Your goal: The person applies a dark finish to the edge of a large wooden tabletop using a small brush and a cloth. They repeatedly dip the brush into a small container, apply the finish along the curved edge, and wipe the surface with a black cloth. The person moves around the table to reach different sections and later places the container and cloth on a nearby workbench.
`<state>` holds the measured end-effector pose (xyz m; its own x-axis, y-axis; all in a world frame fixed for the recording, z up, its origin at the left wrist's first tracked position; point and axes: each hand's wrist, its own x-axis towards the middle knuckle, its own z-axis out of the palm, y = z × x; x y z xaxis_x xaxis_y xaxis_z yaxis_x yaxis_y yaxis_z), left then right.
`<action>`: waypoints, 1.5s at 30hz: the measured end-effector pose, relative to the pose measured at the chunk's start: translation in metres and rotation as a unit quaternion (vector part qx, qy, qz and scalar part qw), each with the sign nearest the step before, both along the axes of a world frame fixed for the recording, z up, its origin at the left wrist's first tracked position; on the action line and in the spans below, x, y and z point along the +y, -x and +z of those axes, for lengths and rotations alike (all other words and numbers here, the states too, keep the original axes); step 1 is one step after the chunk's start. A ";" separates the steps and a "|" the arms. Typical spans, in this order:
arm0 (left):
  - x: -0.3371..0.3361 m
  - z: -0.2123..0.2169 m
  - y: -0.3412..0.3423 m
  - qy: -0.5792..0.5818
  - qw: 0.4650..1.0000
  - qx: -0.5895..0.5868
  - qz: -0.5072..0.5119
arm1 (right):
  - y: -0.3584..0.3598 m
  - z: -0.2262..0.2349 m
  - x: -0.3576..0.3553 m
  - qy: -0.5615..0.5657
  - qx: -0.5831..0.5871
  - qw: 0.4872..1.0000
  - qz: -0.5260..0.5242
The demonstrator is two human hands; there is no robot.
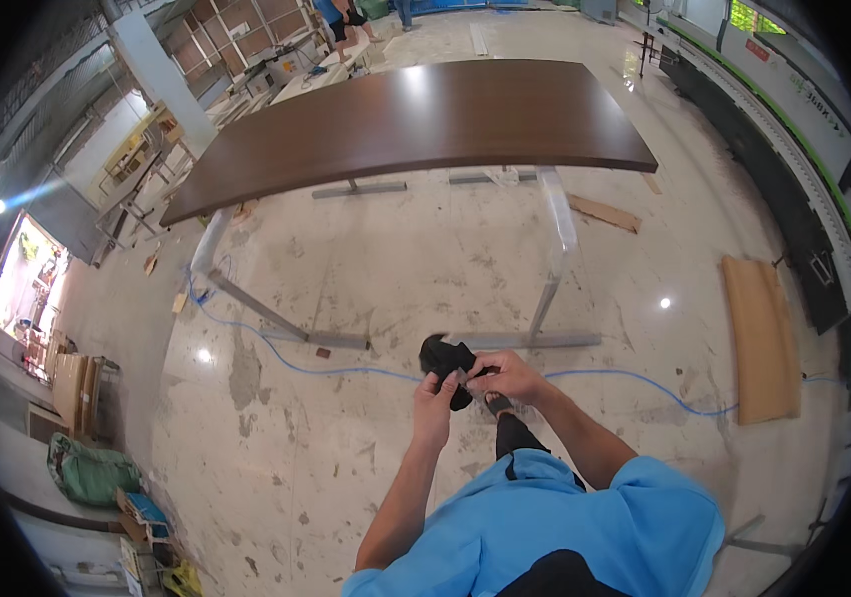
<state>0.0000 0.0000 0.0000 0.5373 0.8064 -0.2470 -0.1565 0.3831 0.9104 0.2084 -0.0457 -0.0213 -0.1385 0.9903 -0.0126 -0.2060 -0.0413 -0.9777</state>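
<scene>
In front of my body I hold a crumpled black cloth (448,360) with both hands. Its folds hang above and below my fingers, and a small greyish bit shows between the hands. My left hand (432,406) pinches its lower left side. From the right, my right hand (507,376) is closed on it too, thumb and fingers pressed together. Beyond my hands stands a long table with a glossy dark brown top (416,119). Neither hand touches it.
Metal table legs (559,214) with floor bars stand ahead. A blue hose (635,375) crosses the floor by my feet. Brown cardboard (762,338) lies at the right, near a long machine (759,149). A green sack (92,471) sits at the left. Another person (336,20) is far back.
</scene>
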 end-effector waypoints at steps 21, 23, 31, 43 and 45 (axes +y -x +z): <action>0.035 -0.190 0.102 0.210 0.875 0.338 0.275 | -0.542 0.057 0.346 0.054 -0.059 0.827 -0.557; -0.023 -0.208 0.145 0.356 0.799 0.358 0.325 | -0.555 0.031 0.357 0.155 -0.022 0.815 -0.558; -0.172 -0.206 0.179 0.473 0.705 0.247 0.468 | -0.598 0.048 0.345 0.059 -0.306 0.749 -0.585; -0.040 -0.191 0.128 0.243 0.851 0.303 0.355 | -0.632 0.032 0.321 0.161 -0.602 0.542 -0.564; -0.035 -0.185 0.131 0.245 0.843 0.330 0.347 | -0.613 0.041 0.322 0.093 -0.727 0.402 -0.549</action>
